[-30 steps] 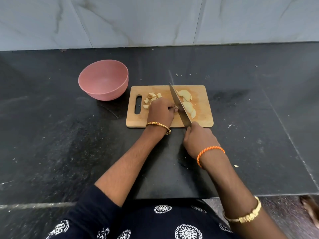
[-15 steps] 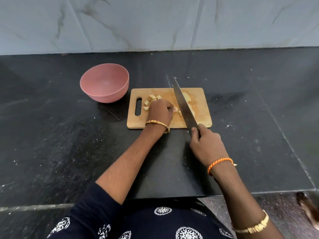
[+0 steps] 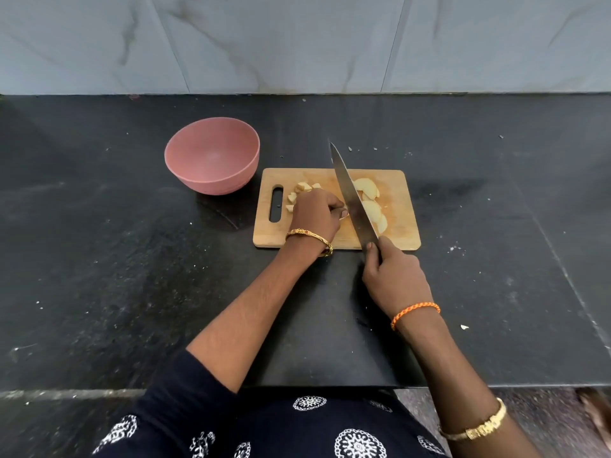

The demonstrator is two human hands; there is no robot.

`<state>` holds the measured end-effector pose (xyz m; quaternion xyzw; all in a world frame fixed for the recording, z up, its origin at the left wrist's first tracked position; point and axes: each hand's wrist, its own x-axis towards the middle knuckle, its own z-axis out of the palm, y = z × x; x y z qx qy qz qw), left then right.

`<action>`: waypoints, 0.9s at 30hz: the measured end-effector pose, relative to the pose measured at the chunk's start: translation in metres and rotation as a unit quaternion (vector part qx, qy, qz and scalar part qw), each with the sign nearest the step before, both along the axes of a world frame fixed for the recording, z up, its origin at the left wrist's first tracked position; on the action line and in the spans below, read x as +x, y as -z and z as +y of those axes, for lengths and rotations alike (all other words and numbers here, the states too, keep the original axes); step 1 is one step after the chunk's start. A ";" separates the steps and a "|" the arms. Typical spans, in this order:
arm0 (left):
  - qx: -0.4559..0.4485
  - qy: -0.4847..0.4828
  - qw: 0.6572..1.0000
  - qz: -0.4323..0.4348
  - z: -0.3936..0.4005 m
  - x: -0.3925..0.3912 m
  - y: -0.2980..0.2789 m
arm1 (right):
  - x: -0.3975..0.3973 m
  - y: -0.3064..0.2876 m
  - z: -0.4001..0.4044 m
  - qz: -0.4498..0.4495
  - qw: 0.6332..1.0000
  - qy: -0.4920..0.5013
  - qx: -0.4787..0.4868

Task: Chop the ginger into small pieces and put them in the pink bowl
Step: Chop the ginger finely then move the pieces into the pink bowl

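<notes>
A wooden cutting board (image 3: 401, 236) lies on the black counter. Small pale ginger pieces (image 3: 302, 190) sit near its handle slot, and larger ginger slices (image 3: 372, 200) lie to the right of the blade. My left hand (image 3: 315, 214) rests curled on the board and pins a ginger piece that is mostly hidden under the fingers. My right hand (image 3: 393, 279) grips the handle of a long knife (image 3: 352, 196), whose blade angles across the board just right of my left fingertips. The pink bowl (image 3: 211, 155) stands empty to the left of the board.
A grey marbled wall (image 3: 297, 44) rises behind the black counter (image 3: 99, 259). Small crumbs dot the counter, including one white bit (image 3: 464, 327) near my right wrist. The counter's front edge runs just in front of my body.
The knife rose from the cut, its tip lifting past the board's far edge, while my right hand drew back toward me. My left hand stayed on the ginger.
</notes>
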<state>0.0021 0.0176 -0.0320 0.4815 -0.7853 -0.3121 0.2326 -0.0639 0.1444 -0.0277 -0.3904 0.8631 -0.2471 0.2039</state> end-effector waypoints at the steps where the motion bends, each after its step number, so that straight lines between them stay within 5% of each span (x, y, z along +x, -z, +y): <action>1: 0.000 0.002 1.000 -0.004 0.000 -0.001 0.001 | 0.000 0.001 -0.002 0.006 1.000 -0.001 0.006; 16: -0.028 -0.003 1.000 -0.002 0.008 0.003 0.000 | -0.002 -0.019 -0.009 0.046 0.985 -0.050 0.157; 22: -0.032 0.002 0.999 -0.012 0.009 0.005 0.005 | -0.002 -0.012 0.017 -0.027 0.999 0.019 0.029; 27: -0.032 0.000 0.999 -0.018 0.008 0.005 0.007 | 0.002 -0.005 0.011 0.004 1.000 0.002 -0.031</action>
